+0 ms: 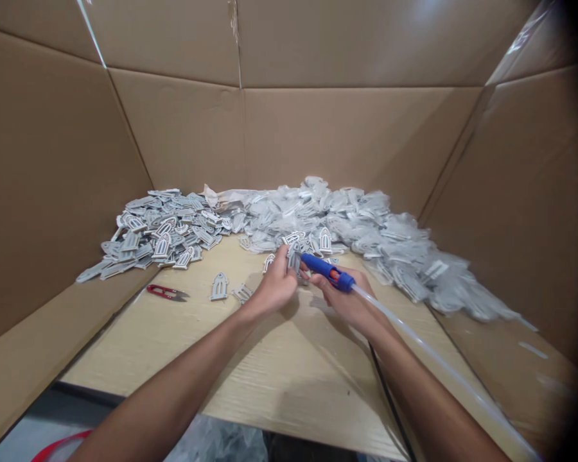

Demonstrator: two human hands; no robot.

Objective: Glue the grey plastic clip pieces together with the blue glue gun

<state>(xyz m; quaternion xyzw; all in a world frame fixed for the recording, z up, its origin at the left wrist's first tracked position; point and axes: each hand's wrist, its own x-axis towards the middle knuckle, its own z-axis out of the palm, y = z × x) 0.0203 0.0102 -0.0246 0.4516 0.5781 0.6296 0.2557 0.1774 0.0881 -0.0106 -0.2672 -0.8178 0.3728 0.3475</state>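
Over the middle of the table, my left hand (278, 280) pinches a small grey arched window-shaped piece (293, 256). Close beside it, my right hand (344, 298) is closed round a blue glue gun (320, 264) with a red trigger part. Its front end points at the grey piece; whether they touch I cannot tell. A long translucent glue stick (414, 337) runs from the back of the gun down to the right. Two loose grey arched pieces lie left of my left hand, one of them (218, 287) flat on the wood.
Red thread snips (166, 292) lie at the left on the wooden table (289, 385). A heap of grey arched pieces (164, 224) stands at the back left. Bagged pieces (395, 244) are piled along the back and right. Cardboard walls (356, 135) enclose three sides.
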